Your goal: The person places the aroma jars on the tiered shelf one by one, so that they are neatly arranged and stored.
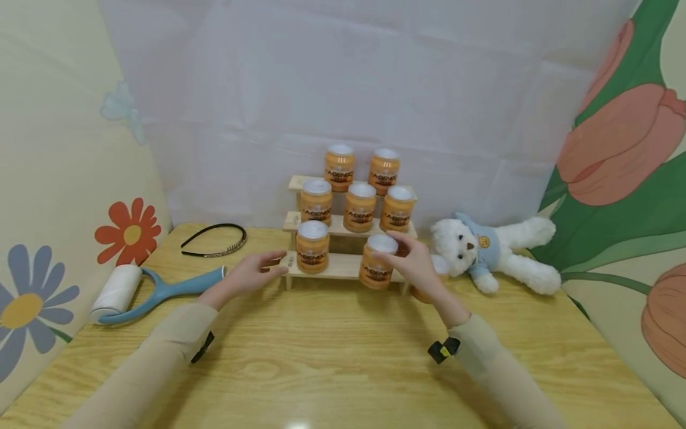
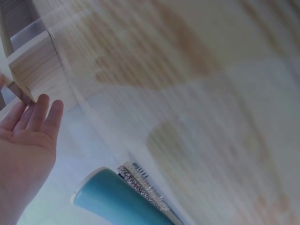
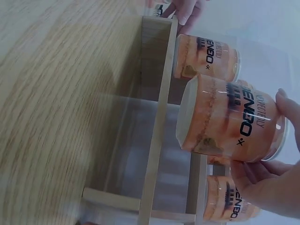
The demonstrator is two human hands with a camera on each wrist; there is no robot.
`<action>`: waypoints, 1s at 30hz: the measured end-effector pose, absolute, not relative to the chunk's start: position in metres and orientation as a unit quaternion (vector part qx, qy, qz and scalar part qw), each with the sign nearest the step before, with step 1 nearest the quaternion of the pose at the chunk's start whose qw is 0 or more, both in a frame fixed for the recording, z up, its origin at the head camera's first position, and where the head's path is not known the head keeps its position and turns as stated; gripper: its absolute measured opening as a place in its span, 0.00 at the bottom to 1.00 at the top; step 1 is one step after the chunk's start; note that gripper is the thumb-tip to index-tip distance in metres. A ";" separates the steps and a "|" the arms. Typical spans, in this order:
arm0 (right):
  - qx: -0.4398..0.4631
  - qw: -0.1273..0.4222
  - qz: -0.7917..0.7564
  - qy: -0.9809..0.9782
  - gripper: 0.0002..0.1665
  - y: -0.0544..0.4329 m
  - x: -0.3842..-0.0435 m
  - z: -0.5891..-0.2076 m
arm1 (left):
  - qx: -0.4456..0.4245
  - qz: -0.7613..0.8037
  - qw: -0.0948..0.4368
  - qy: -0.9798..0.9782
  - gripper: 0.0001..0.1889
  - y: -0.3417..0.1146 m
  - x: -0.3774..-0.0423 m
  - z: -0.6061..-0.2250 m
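Note:
My right hand (image 1: 417,265) grips an orange can with a white lid (image 1: 377,271) near the lid, thumb on one side and fingers on the other. In the right wrist view the held can (image 3: 229,119) is just in front of the bottom shelf (image 3: 158,126) of a stepped wooden rack. At the rack's left end, my left hand (image 1: 249,275) touches the bottom shelf (image 1: 343,266) with extended fingertips (image 2: 55,110). One matching can (image 1: 312,250) stands on that shelf's left part. Several more line the middle and top steps.
Partly hidden behind my right hand, another orange can (image 1: 420,294) stands on the table. A white teddy bear (image 1: 485,247) lies at right. To the left are a blue-handled lint roller (image 1: 171,290) and a black headband (image 1: 214,226). A white cloth (image 1: 354,89) hangs behind.

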State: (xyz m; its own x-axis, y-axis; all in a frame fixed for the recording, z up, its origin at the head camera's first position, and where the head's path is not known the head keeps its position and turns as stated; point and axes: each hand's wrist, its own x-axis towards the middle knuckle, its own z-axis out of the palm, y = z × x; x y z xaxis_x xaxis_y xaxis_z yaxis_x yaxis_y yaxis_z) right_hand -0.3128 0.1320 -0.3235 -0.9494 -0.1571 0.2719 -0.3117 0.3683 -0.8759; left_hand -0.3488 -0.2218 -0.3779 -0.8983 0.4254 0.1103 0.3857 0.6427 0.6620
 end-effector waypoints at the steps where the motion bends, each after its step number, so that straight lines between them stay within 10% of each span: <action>1: 0.144 0.071 0.545 -0.823 0.40 0.130 -0.314 -0.324 | 0.223 0.358 0.027 0.906 0.33 -0.222 -0.349 -0.378; 30: 0.160 0.066 0.551 -0.817 0.37 0.094 -0.318 -0.320 | 0.218 0.353 0.023 0.910 0.32 -0.220 -0.346 -0.377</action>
